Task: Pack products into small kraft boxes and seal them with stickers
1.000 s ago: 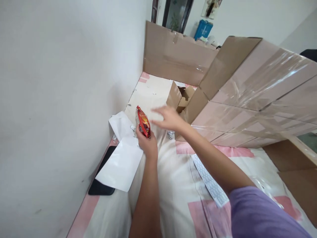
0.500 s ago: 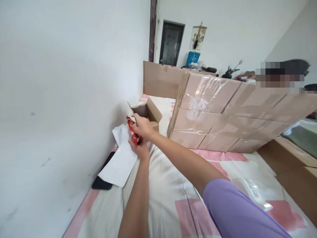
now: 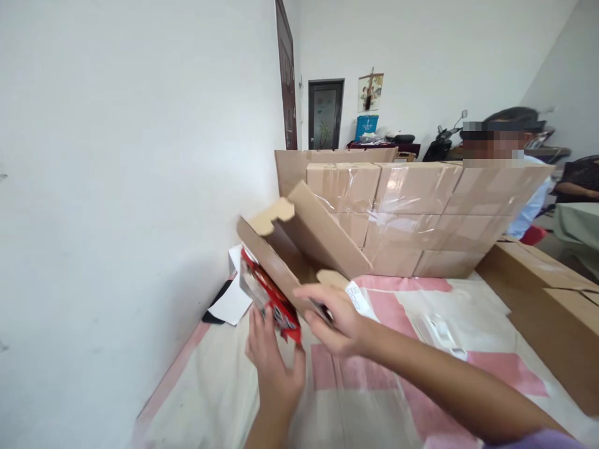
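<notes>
An open cardboard box (image 3: 322,234) is tilted in front of me with its flaps up. My right hand (image 3: 339,318) grips the near edge of its wall, thumb and fingers on either side. My left hand (image 3: 276,355) holds a shiny red packet (image 3: 281,312), apparently of food, against the outside of that wall. The packet has a clear part along its left side. A small dark piece shows beside my right fingers, too blurred to name. White paper (image 3: 233,304) lies behind the packet, over a black flat object (image 3: 213,312).
A wall of taped cardboard boxes (image 3: 402,212) stands behind, with a person (image 3: 528,199) beyond it. More cardboard (image 3: 552,312) lies right. A white tape-dispenser-like object (image 3: 442,333) rests on the pink-and-white cloth (image 3: 360,368). The white wall (image 3: 116,187) is close on the left.
My right hand has moved from the red packet to the box. The box has come nearer and tilted up. My left hand still has the packet. The head view has shifted.
</notes>
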`<action>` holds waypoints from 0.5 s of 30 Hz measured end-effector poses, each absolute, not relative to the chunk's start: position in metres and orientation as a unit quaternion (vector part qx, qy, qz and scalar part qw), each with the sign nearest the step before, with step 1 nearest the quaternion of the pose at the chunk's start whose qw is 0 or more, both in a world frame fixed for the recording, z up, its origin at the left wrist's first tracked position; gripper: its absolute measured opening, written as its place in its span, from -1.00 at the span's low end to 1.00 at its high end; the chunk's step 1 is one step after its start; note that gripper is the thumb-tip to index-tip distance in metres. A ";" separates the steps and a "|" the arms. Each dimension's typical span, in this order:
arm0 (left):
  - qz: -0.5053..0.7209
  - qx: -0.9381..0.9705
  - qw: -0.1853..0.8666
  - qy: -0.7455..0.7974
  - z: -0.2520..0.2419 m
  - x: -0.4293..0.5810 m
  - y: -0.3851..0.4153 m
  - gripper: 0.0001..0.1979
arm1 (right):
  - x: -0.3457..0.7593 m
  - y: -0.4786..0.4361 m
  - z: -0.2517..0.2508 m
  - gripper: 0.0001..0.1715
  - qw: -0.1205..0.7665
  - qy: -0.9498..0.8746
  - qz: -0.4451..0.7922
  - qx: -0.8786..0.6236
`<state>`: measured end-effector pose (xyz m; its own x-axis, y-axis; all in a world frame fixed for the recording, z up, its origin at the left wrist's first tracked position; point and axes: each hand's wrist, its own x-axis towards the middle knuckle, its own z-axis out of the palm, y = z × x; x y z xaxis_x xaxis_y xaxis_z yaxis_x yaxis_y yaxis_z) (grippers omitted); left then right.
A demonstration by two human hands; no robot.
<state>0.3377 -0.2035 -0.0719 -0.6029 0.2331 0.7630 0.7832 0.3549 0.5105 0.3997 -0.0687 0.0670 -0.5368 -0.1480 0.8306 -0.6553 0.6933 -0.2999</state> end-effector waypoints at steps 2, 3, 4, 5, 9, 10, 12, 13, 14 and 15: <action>-0.433 -0.305 0.251 -0.810 -0.114 0.395 -0.216 -0.17 | 0.443 -0.068 0.037 -0.49 0.440 -0.815 0.315 0.205; -0.425 -0.287 0.240 -0.824 -0.133 0.419 -0.221 -0.12 | 0.460 -0.068 0.021 -0.49 0.438 -0.820 0.314 0.191; -0.414 -0.283 0.242 -0.831 -0.148 0.438 -0.226 -0.08 | 0.474 -0.069 0.006 -0.49 0.428 -0.827 0.312 0.188; -0.399 -0.294 0.248 -0.832 -0.158 0.452 -0.231 -0.05 | 0.485 -0.069 -0.007 -0.47 0.415 -0.832 0.310 0.196; -0.301 -0.426 0.279 -0.806 -0.141 0.457 -0.258 -0.29 | 0.509 -0.062 -0.031 -0.42 0.401 -0.825 0.295 0.267; -0.290 -0.455 0.278 -0.795 -0.129 0.449 -0.264 -0.39 | 0.510 -0.056 -0.033 -0.42 0.406 -0.822 0.294 0.270; -0.276 -0.500 0.254 -0.781 -0.106 0.427 -0.271 -0.56 | 0.509 -0.041 -0.036 -0.38 0.411 -0.824 0.296 0.253; -0.273 -0.513 0.240 -0.778 -0.098 0.417 -0.271 -0.60 | 0.507 -0.033 -0.039 -0.33 0.411 -0.828 0.296 0.240; -0.269 -0.522 0.229 -0.776 -0.093 0.408 -0.271 -0.62 | 0.504 -0.025 -0.042 -0.29 0.405 -0.836 0.293 0.226; -0.266 -0.526 0.223 -0.776 -0.091 0.401 -0.269 -0.64 | 0.500 -0.018 -0.047 -0.27 0.397 -0.846 0.287 0.212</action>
